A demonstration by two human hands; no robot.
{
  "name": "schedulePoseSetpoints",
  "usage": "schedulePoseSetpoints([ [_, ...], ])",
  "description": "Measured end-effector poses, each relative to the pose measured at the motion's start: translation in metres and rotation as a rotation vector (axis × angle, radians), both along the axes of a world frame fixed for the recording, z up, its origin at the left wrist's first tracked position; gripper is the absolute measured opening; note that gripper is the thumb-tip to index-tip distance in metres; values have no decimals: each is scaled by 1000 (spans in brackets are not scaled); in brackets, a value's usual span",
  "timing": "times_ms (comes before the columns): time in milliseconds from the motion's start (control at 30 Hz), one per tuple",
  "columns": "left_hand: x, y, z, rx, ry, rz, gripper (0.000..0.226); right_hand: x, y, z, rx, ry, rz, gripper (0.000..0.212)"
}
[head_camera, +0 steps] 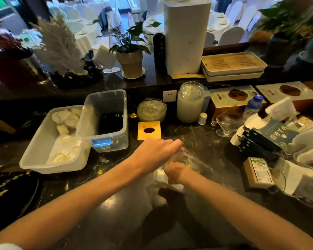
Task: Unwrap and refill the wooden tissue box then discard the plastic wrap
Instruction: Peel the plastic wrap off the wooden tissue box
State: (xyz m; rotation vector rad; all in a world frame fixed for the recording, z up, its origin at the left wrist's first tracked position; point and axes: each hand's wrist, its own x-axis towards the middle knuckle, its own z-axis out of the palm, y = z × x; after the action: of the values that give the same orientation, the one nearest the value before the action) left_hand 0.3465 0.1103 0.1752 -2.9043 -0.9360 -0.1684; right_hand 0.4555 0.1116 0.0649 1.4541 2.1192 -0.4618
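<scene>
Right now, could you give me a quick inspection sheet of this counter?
Surface: dark marble counter, glossy.
Job's things: wooden tissue box upright, hole empty; clear plastic wrap and white tissue pack between both hands.
Clutter: plastic bins, glass jar, tissue packs at right.
Hands: left hand and right hand gripping the wrap; fingers blurred.
Cables: nothing seen.
Surroundings: potted plant, white dispenser.

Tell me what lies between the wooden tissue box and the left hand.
Head view: nothing; only a short strip of bare dark marble counter separates the wooden tissue box from the left hand.
</scene>
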Motion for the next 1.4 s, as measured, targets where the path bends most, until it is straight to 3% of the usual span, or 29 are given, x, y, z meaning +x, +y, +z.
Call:
schedulePoseSetpoints([
  [100, -2, 28, 8, 23, 7, -14, 26, 1, 8, 57, -60, 119, -58, 46],
  [133, -3, 34, 11, 25, 42, -4, 26, 7, 7, 79, -60, 222, -122, 46],
  [233, -16, 52, 22, 33, 86, 87, 28, 38, -2, 135, -89, 550, -173, 23],
  [300, -36, 63, 29, 27, 49, 148, 22, 63, -11, 161, -214, 841, -300, 30],
  [467, -93, 63, 33, -12, -16, 233, 15, 104, -33, 141, -410, 1544, -799, 31],
  [533, -112, 55, 32, -92, -23, 244, 18, 110, -38, 124, -518, 1827, -1031, 40],
  [600, -131, 45, 31, -185, 16, 269, 22, 113, -37, 106, -578, 1974, -1192, 44],
  [733, -158, 18, 39, -43, 33, 183, 11, 113, -32, 76, -437, 1782, -1156, 44],
  [867, -181, -35, 16, -66, 41, 147, 14, 103, -32, 38, -307, 1657, -1155, 40],
  [967, -190, -80, -34, -231, 102, 158, 40, 92, -39, -13, -283, 1568, -1233, 38],
  [1100, -188, -122, -115, -352, 174, 218, 38, 73, -49, -94, -216, 1281, -1332, 46],
  [1200, -194, -138, -176, -624, 230, 357, 43, 64, -57, -141, -112, 1044, -1374, 51],
  [1300, -197, -140, -213, -763, 329, 415, 51, 60, -63, -167, -52, 948, -1375, 49],
  [1400, -197, -134, -230, -940, 458, 441, 77, 54, -63, -172, 35, 833, -1322, 49],
])
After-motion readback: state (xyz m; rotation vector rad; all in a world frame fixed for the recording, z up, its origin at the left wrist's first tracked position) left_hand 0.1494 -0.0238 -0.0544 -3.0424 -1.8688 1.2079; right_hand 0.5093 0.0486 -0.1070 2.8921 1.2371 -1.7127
